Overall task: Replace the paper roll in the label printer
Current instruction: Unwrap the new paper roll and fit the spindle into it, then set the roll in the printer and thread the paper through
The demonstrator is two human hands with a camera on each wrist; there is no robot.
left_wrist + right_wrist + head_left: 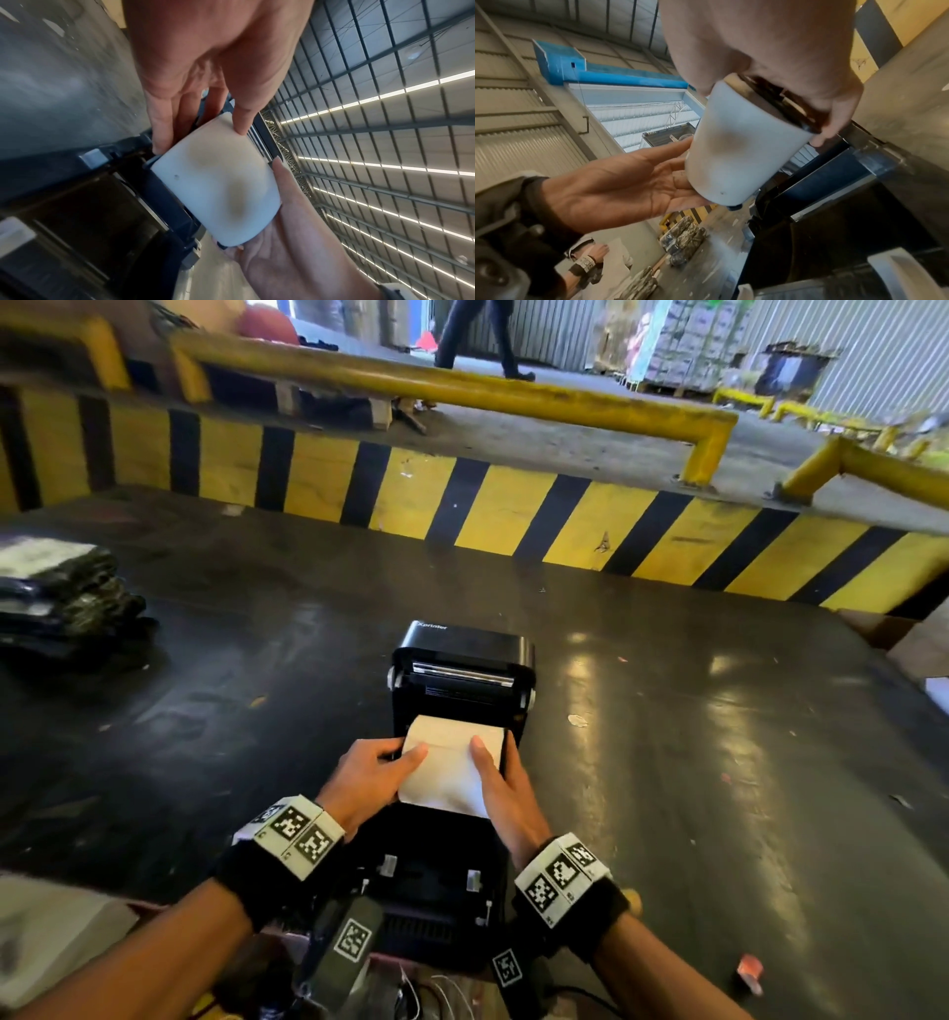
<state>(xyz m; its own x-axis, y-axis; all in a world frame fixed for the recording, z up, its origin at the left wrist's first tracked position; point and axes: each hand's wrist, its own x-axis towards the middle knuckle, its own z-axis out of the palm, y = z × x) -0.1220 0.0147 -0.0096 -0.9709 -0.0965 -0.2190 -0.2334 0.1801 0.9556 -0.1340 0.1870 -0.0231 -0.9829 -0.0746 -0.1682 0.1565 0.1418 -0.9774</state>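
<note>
Head view: paper roll (452, 765) sat centre frame, between both hands, directly over the open bay of the label printer (462, 670). Its long axis ran left-right across the frame, parallel to the bay. Lid was tipped back toward the top of the frame. Left hand (372, 775) capped the roll's left end, right hand (506, 785) the right end, both equally near, thumbs lying on top of the paper. Forearms came in from the bottom corners, wrists roughly level.

Left wrist view: the roll (218, 182) filled mid frame, the printer's dark bay to its lower left. Left fingers (164, 125) were wrapped onto the near end with the thumb on the paper; the right palm (282, 253) cupped the far end at bottom.

Right wrist view: right hand at the top closed over one end of the roll (739, 148); left palm (618, 182) pressed the other from the left, fingers nearly straight. The bay lay lower right. Whether the roll was already touching its holders, I couldn't tell. My read: a straight drop, axis kept level.
</note>
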